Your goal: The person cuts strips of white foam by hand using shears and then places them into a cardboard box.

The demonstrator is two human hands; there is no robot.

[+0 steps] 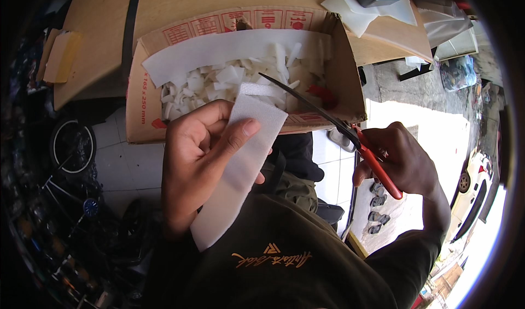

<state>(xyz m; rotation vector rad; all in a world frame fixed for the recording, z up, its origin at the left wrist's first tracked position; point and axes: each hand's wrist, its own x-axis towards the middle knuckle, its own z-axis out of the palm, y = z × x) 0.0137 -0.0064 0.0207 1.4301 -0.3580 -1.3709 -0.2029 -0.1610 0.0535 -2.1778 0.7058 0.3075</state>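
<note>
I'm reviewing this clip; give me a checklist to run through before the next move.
1. White strip held: ok, the left hand grips it, thumb on top.
2. Scissors held: ok, by the red handles in the right hand.
3. Left thumb apart from the blades: ok.
4. Other left fingers clear: cannot tell, partly hidden by the strip.
5. Blades open: cannot tell from this angle.
6. Cardboard box uncovered: not ok, a long white sheet lies across part.
</note>
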